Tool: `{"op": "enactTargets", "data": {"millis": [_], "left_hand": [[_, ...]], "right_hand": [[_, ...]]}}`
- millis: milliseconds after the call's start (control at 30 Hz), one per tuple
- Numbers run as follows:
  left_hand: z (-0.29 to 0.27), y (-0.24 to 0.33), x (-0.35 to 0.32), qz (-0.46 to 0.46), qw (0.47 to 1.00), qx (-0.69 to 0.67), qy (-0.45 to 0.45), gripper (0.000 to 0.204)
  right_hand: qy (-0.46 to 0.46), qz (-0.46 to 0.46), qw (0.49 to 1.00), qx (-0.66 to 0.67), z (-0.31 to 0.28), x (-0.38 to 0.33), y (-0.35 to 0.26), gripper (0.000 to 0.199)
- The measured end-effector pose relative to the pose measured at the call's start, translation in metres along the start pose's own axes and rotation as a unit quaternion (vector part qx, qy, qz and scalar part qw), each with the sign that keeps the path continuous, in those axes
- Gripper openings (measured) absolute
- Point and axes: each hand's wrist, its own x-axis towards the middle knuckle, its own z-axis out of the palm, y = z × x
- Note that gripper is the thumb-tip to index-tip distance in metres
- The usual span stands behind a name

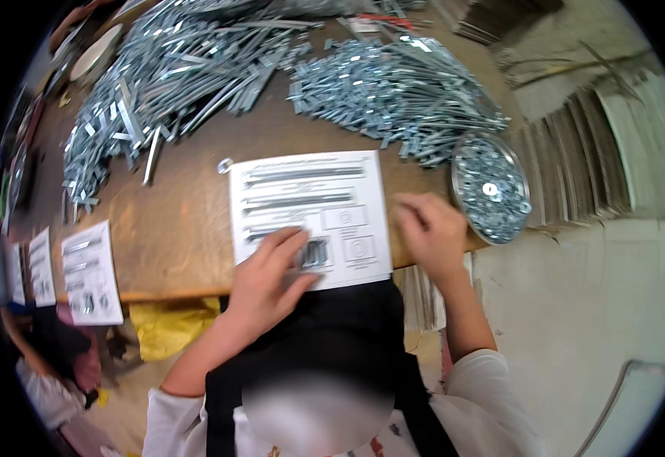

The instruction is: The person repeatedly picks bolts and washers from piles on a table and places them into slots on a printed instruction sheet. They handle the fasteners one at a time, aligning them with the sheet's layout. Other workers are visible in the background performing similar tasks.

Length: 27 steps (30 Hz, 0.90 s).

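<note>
A white printed sheet (309, 198) with drawings of parts lies on the brown table (180, 228) in front of me. My left hand (271, 278) rests flat on the sheet's lower left part, its fingertips touching a small group of short metal pieces (317, 253). My right hand (431, 228) sits at the sheet's right edge near the table's front edge. Its fingers are curled downward, and whatever is under them is hidden. A round metal tray (523, 183) full of small nuts and washers stands just to the right of that hand.
Large heaps of long zinc-plated strips (172, 68) and rods (393, 91) cover the far table. More printed sheets (89, 274) lie at the left edge. Stacked flat boards (576, 167) stand to the right, and a yellow bag (169, 324) hangs under the table.
</note>
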Motion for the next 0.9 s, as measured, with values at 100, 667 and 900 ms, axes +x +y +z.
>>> {"op": "enactTargets", "data": {"millis": [100,667,900], "left_hand": [[-0.008,0.000,-0.008,-0.021,0.999,-0.041,0.027,0.036],[0.003,0.022,-0.011,-0.084,0.932,-0.247,-0.250,0.019],[0.026,0.034,0.017,-0.241,0.792,-0.551,-0.102,0.046]], "right_hand": [[0.080,0.108,0.980,-0.144,-0.067,0.015,0.057,0.012],[-0.109,0.049,0.963,-0.244,-0.081,0.026,0.089,0.020],[-0.002,-0.016,0.999,-0.033,-0.022,-0.003,-0.044,0.032]]}}
